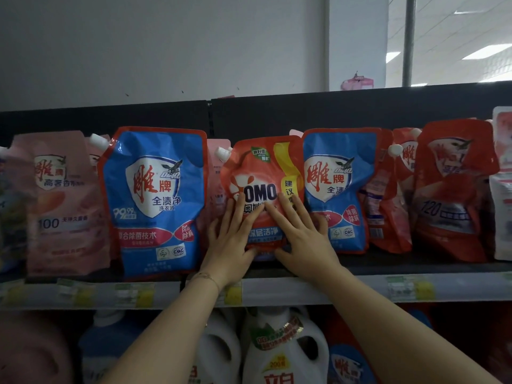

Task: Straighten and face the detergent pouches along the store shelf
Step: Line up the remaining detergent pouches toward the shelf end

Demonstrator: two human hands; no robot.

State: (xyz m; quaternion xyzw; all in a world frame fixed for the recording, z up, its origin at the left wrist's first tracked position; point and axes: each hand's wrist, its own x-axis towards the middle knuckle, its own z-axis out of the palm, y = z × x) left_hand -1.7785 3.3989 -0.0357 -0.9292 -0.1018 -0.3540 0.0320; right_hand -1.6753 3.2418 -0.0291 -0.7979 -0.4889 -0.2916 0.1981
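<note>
Both hands flat w/ fingers spread, left hand & right hand pressing the red OMO pouch mid-frame on the shelf, thumbs under its base, prob. to stand it square, label out, btwn two blue pouches.

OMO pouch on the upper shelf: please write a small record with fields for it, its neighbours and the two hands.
pouch: red OMO pouch, upright, label facing out, white spout at upper left
left hand: fingers straight, flat on the pouch's lower front
right hand: the same, beside the left
neighbours: blue pouch on its left; blue pouch on its right
shelf edge: grey rail with price tags
</note>
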